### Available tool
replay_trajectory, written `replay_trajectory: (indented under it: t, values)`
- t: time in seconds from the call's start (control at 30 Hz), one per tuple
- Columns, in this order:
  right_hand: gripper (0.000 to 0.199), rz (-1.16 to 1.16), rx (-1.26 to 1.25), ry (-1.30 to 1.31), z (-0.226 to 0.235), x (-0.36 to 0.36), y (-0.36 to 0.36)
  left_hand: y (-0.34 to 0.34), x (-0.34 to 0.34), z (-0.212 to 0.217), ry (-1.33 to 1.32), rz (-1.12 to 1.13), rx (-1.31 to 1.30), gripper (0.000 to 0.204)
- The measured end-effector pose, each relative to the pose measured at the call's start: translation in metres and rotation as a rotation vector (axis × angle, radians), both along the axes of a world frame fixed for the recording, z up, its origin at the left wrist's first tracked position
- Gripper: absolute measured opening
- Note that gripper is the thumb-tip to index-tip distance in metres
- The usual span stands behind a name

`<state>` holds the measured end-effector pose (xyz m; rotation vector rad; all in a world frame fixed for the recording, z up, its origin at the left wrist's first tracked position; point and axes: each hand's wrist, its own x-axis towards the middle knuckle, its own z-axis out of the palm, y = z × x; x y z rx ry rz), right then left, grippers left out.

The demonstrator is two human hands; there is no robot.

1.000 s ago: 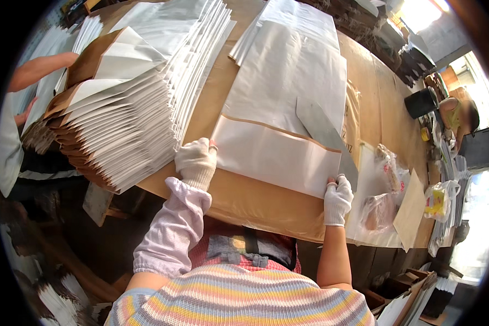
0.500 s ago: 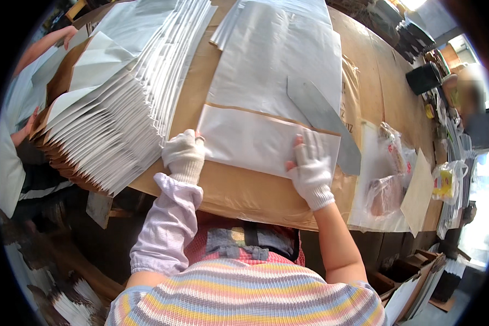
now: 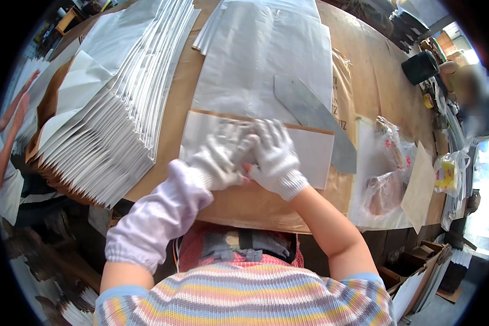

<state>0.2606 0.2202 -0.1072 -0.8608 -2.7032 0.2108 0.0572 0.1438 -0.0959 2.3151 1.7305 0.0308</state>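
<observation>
A long white paper bag (image 3: 261, 65) lies flat before me, its near end folded over into a white flap (image 3: 315, 155) with a brown edge. My left hand (image 3: 225, 155), in a white knit glove, rests on the flap with its fingers out, slightly blurred. Right beside it, my gloved right hand (image 3: 276, 157) lies flat with fingers extended on the same flap. The two hands meet near its middle, and their thumbs are close together. A grey flat plate (image 3: 315, 122) with angled ends lies slantwise across the bag's right side, partly over the flap.
To the left stands a large fanned stack of white paper bags (image 3: 103, 136) with brown insides. Clear plastic bags (image 3: 383, 193) and a tan card (image 3: 418, 187) lie at the right of the brown-covered table (image 3: 250, 209). Another person's arms (image 3: 16, 114) show at far left.
Both hands have slid inward along the flap, from its two ends to its middle, and now meet. The other person's arms at left have moved away from the stack.
</observation>
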Motion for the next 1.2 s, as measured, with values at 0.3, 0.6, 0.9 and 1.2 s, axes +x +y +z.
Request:
replay_trajectory:
  t: [0.3, 0.6, 0.9, 1.2]
  values:
    - [0.092, -0.143, -0.014, -0.093, 0.008, 0.074, 0.005, -0.018, -0.028, 0.009, 0.100, 0.178, 0.096, 0.104]
    - [0.093, -0.236, 0.005, 0.011, -0.001, 0.104, 0.001, -0.038, -0.083, -0.007, 0.138, 0.161, 0.191, 0.116]
    - [0.074, -0.288, 0.020, 0.239, 0.014, 0.129, -0.024, 0.084, -0.007, 0.104, 0.007, 0.365, -0.326, 0.066]
    - [0.072, -0.068, 0.045, 0.346, 0.089, 0.070, -0.087, -0.034, -0.002, 0.131, -0.106, -0.019, 0.378, 0.082]
